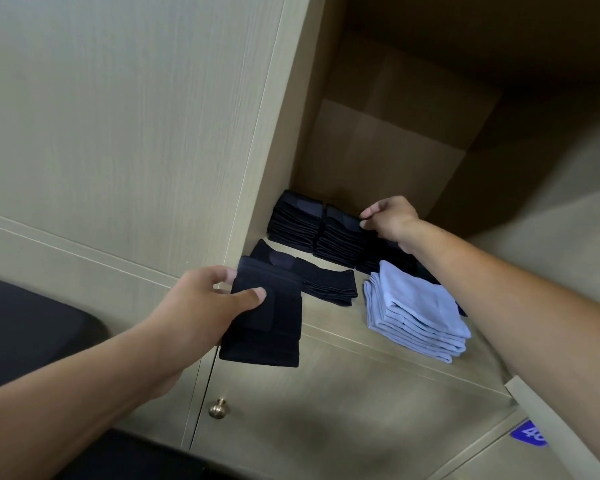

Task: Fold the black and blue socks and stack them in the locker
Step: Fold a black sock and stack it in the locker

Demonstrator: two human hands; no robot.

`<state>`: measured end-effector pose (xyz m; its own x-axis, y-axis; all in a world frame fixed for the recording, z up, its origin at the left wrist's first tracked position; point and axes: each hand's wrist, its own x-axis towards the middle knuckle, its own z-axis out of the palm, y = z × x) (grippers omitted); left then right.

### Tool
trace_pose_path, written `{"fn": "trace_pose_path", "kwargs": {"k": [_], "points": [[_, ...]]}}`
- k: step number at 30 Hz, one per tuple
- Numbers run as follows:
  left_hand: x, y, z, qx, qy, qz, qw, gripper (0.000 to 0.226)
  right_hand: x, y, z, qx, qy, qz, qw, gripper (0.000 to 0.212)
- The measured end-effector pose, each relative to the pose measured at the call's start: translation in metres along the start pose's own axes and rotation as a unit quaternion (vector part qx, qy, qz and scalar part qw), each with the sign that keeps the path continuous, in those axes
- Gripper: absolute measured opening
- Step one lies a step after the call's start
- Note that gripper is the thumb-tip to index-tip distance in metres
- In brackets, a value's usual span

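We look into an open wooden locker. On its shelf sit stacks of folded black socks at the back and a blue sock stack in front. Our left hand grips a folded black sock at the shelf's edge; our right hand pinches the top of a black stack.

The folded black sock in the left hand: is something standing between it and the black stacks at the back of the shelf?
Yes. Loose black socks lie on the shelf directly between the folded black sock in the left hand and the black stacks. The right hand pinches the top of one stack.
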<state>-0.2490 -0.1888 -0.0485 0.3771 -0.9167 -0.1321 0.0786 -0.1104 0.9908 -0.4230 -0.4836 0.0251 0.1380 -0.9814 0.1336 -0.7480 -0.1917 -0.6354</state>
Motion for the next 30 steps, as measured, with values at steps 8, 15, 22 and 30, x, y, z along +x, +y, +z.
{"fn": "trace_pose_path", "kwargs": {"k": [8, 15, 22, 30], "points": [[0.002, 0.0, -0.001, -0.007, 0.002, -0.003, 1.0, 0.006, -0.045, -0.011, -0.005, -0.003, 0.008, -0.1, 0.995, 0.006], [-0.003, 0.005, 0.002, -0.005, -0.026, -0.003, 1.0, 0.005, -0.15, -0.019, 0.001, 0.019, -0.122, -0.13, 0.984, 0.014], [-0.013, 0.011, 0.006, 0.036, -0.104, 0.029, 0.994, 0.011, -0.205, -0.017, 0.004, 0.116, -0.269, -0.129, 0.947, 0.036], [-0.014, 0.012, 0.003, -0.015, -0.07, 0.005, 0.997, 0.017, -0.21, -0.004, 0.007, 0.184, -0.273, -0.099, 0.939, 0.029]]}}
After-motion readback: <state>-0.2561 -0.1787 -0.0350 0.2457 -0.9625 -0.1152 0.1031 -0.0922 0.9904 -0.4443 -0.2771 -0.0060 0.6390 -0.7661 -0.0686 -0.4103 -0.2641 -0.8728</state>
